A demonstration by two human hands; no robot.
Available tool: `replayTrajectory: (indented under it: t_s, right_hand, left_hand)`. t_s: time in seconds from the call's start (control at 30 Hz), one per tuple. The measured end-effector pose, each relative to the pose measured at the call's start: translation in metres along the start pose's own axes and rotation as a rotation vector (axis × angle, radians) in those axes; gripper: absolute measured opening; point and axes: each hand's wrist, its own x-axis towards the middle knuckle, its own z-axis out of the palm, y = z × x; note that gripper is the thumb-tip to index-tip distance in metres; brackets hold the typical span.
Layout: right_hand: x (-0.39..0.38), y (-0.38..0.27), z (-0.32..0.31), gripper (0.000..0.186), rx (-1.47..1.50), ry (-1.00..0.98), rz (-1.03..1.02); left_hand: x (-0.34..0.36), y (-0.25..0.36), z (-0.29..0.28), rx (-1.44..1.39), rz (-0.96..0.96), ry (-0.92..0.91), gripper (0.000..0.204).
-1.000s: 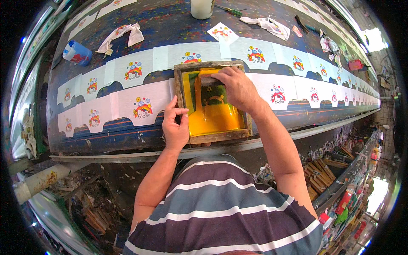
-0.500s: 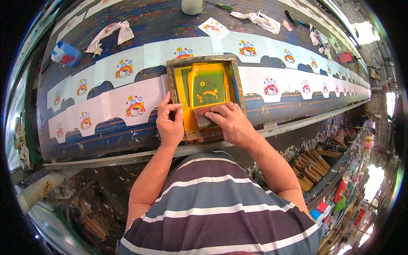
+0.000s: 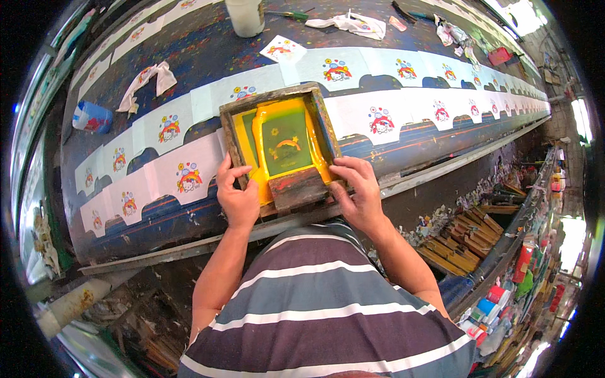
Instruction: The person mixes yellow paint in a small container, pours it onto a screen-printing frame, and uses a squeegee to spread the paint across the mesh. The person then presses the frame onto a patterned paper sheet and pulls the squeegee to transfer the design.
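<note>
A wooden screen-printing frame (image 3: 270, 97) sits over the near row of pale pink fabric pieces (image 3: 161, 165), turned slightly counterclockwise. Thick yellow ink (image 3: 258, 160) surrounds its green mesh (image 3: 291, 129), where a small rainbow design shows. Against the frame's near end leans a stained squeegee (image 3: 296, 189), with neither hand on it. My left hand (image 3: 241, 200) is closed around the left side of the frame, thumb inward. On the right side, my right hand (image 3: 359, 194) grips the frame near its close corner, fingers over the rim. Whatever lies beneath the frame is hidden.
Behind runs a row of pale blue printed pieces (image 3: 315, 66). Farther back stand a blue ink cup (image 3: 92, 118) and a whitish container (image 3: 245, 17), with stained rags (image 3: 350, 24) nearby. A metal rail (image 3: 170, 252) edges the table. Wooden frames (image 3: 450, 246) fill a lower shelf at right.
My right hand has let go of the squeegee and taken hold of the frame's right side. The frame has turned slightly counterclockwise. My left hand stays at the left side.
</note>
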Motion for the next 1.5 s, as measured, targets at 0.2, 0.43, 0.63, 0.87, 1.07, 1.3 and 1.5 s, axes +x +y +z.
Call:
replayTrajectory:
  t_s: [0.2,0.43,0.63,0.87,1.07,1.3,1.5]
  right_hand:
    - [-0.030,0.057,-0.029,0.036,0.403,0.117,0.316]
    - [-0.043,0.141,-0.112,0.040,0.250,0.129,0.195]
    - [-0.045,0.197,-0.170,0.040,0.262,0.091,0.151]
    - [-0.039,0.215,-0.197,0.040,0.288,0.039,0.117]
    - [-0.026,0.191,-0.195,0.042,0.122,0.044,-0.181]
    - [0.010,0.171,-0.176,0.031,-0.144,-0.228,-0.405]
    - [0.041,0.158,-0.169,0.031,-0.234,-0.386,-0.362]
  left_hand:
    - [-0.008,0.034,0.044,-0.018,0.095,0.042,0.022]
    - [-0.022,0.076,0.163,-0.086,0.077,0.027,0.021]
    - [-0.035,0.099,0.234,-0.248,-0.020,0.022,0.021]
    - [-0.039,0.104,0.247,-0.390,-0.203,-0.002,0.025]
    - [-0.036,0.096,0.243,-0.397,-0.202,-0.023,0.025]
    - [-0.039,0.093,0.241,-0.454,-0.196,-0.041,0.024]
    - [-0.035,0.090,0.238,-0.407,-0.234,-0.049,0.020]
